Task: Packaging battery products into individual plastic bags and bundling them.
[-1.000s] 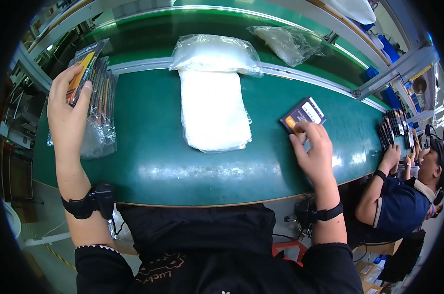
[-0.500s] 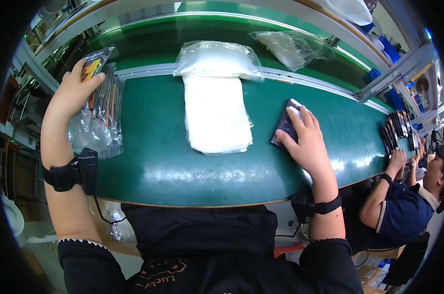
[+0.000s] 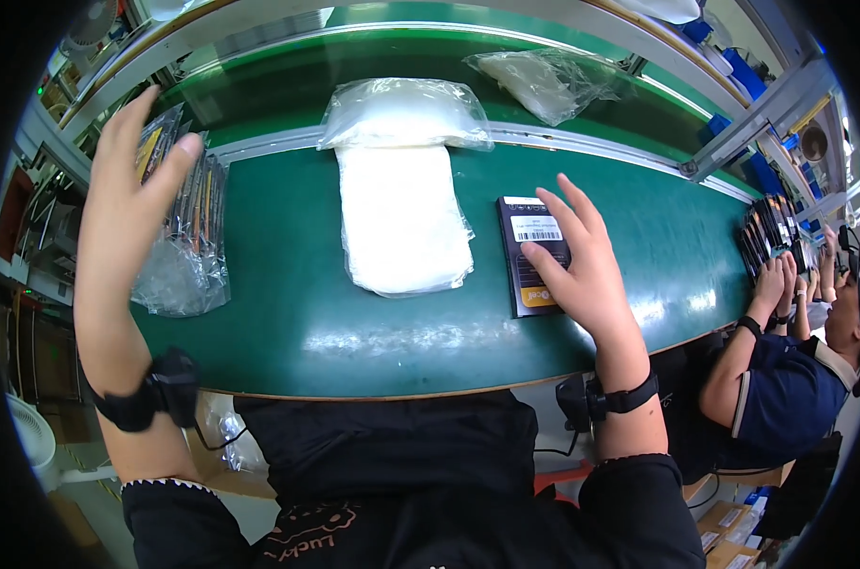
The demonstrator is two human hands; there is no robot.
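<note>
My left hand (image 3: 131, 171) is open, thumb and fingers apart, over the far end of a row of bagged flat packages (image 3: 198, 213) standing on edge at the left of the table. It partly hides them. On the right, a flat dark box (image 3: 527, 251) with a white label and an orange patch lies on the green table. My right hand (image 3: 577, 256) hovers over or rests on its right side, fingers stretched out and not closed round it; whether it touches cannot be made out. Between my hands lies a stack of clear plastic bags (image 3: 402, 213).
The stack's upper end drapes over a metal rail (image 3: 278, 144). Beyond it, a crumpled clear bag (image 3: 539, 83) lies on the green belt. Metal frame bars cross above. At far right a co-worker (image 3: 781, 379) handles a row of dark packages (image 3: 771, 237).
My left hand has let go of the bagged package and its fingers have spread. The dark box has turned to lie straighter, its label showing, and my right hand's fingers have lifted and stretched.
</note>
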